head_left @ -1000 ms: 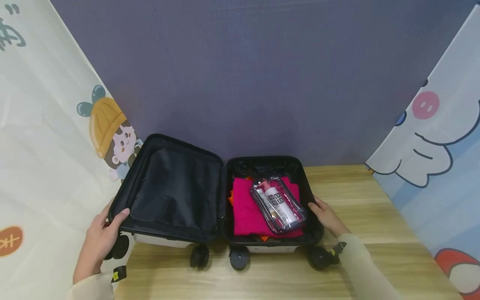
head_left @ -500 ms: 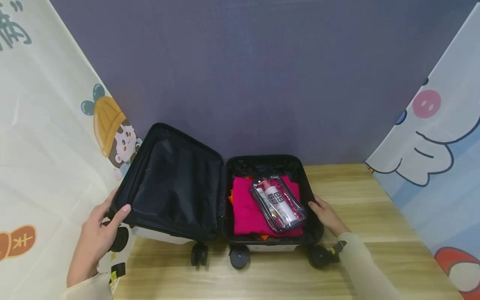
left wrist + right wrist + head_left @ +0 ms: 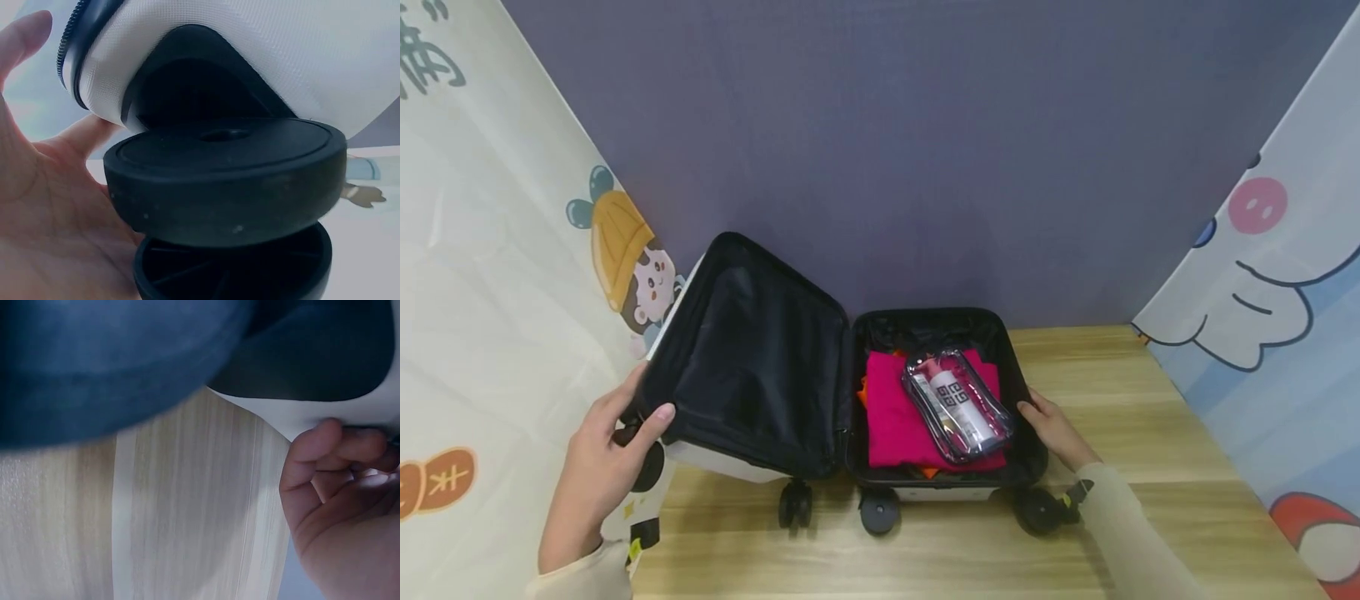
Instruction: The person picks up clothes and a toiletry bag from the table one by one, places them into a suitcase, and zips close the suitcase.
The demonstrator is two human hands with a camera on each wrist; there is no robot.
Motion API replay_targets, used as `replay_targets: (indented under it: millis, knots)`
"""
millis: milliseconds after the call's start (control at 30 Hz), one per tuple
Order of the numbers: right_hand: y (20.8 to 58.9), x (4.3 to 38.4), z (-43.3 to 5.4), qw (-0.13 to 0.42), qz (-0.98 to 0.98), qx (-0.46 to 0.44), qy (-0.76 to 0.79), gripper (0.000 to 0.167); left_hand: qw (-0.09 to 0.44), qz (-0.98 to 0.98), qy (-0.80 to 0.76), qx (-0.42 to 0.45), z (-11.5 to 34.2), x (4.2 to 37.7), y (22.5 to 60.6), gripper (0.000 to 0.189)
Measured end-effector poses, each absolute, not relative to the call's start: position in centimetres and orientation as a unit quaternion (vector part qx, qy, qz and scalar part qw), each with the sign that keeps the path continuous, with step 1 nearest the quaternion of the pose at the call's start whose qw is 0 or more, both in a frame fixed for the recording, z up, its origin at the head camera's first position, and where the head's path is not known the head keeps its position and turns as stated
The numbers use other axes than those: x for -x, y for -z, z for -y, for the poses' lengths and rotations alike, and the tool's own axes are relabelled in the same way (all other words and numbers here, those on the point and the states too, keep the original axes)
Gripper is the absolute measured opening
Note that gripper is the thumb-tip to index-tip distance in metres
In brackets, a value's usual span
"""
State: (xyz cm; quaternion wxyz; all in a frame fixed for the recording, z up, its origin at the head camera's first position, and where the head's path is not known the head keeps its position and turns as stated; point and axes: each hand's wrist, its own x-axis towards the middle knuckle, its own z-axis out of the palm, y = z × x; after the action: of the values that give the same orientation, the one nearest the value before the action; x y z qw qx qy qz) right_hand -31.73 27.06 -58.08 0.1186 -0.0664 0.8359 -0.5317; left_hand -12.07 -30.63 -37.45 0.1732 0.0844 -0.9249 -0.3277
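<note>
A suitcase lies spread on the wooden surface. Its black-lined lid (image 3: pixel 745 367) is tilted up on the left, and my left hand (image 3: pixel 602 462) grips the lid's near corner, thumb on the inner rim. From the left wrist, the white shell (image 3: pixel 325 69) and a black wheel (image 3: pixel 225 187) partly hide that hand's fingers. My right hand (image 3: pixel 1058 432) holds the right side of the packed half (image 3: pixel 1024 467); the right wrist view has its fingers (image 3: pixel 312 447) curled against the shell. Folded pink clothing (image 3: pixel 891 421) fills this half, topped by a clear pouch (image 3: pixel 942 446) containing a pump bottle (image 3: pixel 958 404).
Black wheels (image 3: pixel 879 512) stick out at the suitcase's near side. Behind it rises a grey-purple wall panel (image 3: pixel 910 167). Cartoon-printed sheets hang at the left (image 3: pixel 490 292) and right (image 3: pixel 1277 333). Wooden surface (image 3: pixel 1097 375) shows to the right and in front.
My left hand has raised the lid, whose outer edge tips higher and slightly towards the right. My right hand and the packed half stay in place.
</note>
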Motion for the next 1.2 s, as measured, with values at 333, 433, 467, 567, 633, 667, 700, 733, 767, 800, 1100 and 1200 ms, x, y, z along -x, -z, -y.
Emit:
replay_targets:
  millis: [333,433,467,567,633,667,700,733,767,800,1100,1200]
  knots:
    - [58.1,31.7,-26.9,0.124,-0.834,0.065,0.533,0.061,0.225,0.922,0.313,-0.032,28.6,12.0,36.1,0.067]
    - [58.1,31.7,-26.9,0.125,-0.836,0.057,0.531,0.061,0.23,0.921,0.313,-0.024,28.0,12.1,35.6,0.066]
    - [58.1,31.7,-27.0,0.127,-0.837,0.055,0.53,0.061,0.231,0.921,0.314,-0.022,27.8,12.1,35.4,0.065]
    - [58.1,31.8,-27.0,0.128,-0.839,0.052,0.527,0.062,0.234,0.919,0.316,-0.018,27.3,12.1,35.0,0.063]
    - [58.2,31.8,-27.0,0.127,-0.839,0.053,0.526,0.061,0.24,0.916,0.32,-0.009,27.0,12.0,34.9,0.062]
    - [58.2,31.8,-27.0,0.127,-0.84,0.054,0.525,0.061,0.245,0.914,0.325,-0.004,26.9,12.1,34.8,0.061]
    - [58.2,31.8,-27.0,0.127,-0.841,0.055,0.524,0.061,0.25,0.911,0.328,0.002,26.7,12.1,34.8,0.061]
    - [58.2,31.8,-27.0,0.127,-0.841,0.056,0.523,0.061,0.256,0.909,0.33,0.009,26.6,12.1,34.8,0.06]
    - [58.1,31.7,-27.0,0.127,-0.842,0.056,0.522,0.061,0.262,0.906,0.333,0.016,26.4,12.1,34.8,0.06]
    - [58.1,31.7,-27.0,0.127,-0.843,0.056,0.521,0.061,0.269,0.903,0.336,0.022,26.3,12.2,34.8,0.059]
    - [58.1,31.5,-27.0,0.121,-0.839,0.059,0.528,0.06,0.307,0.882,0.352,0.055,25.6,12.2,34.9,0.053]
    - [58.1,31.5,-27.0,0.123,-0.837,0.062,0.529,0.06,0.311,0.873,0.367,0.077,25.4,12.2,34.8,0.053]
